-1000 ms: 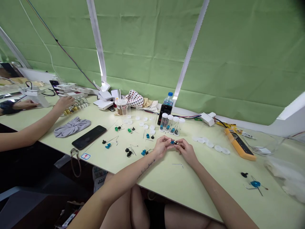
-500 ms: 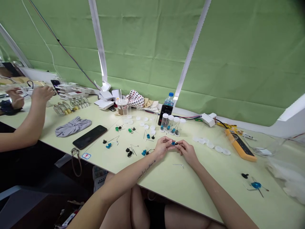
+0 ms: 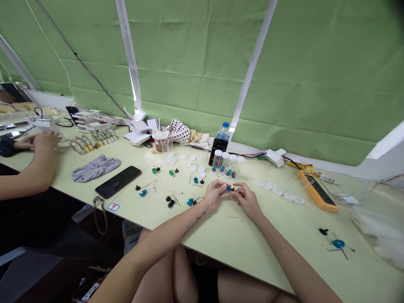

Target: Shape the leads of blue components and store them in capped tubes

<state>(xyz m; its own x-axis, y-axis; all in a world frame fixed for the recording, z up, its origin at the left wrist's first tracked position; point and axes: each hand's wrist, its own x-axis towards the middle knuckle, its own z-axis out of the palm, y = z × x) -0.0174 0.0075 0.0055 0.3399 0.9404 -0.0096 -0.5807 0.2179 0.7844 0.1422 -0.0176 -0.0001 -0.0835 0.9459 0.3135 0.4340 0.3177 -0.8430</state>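
Note:
Between my hands is a small blue part (image 3: 228,188) with a dark piece at its right end. My left hand (image 3: 215,195) pinches the blue part. The fingers of my right hand (image 3: 247,199) are closed at the dark end. A bent metal rod (image 3: 235,218) lies on the table just below my hands. To the left, blue parts (image 3: 190,201), black parts (image 3: 171,203), green parts (image 3: 171,172) and thin rods are spread about. Behind my hands stand several clear tubes (image 3: 225,164) with white caps, holding blue pieces.
White caps (image 3: 277,191) and a yellow meter (image 3: 317,191) lie to the right, with another blue part (image 3: 338,243) nearer. At left are a dark phone (image 3: 118,182), a grey cloth (image 3: 96,167) and another person's arm (image 3: 38,160). A bottle (image 3: 224,131) stands behind a propped phone (image 3: 217,150).
The other person's hands at the left have moved lower, toward the table. My hands have barely moved, still on the blue part. The view has shifted slightly.

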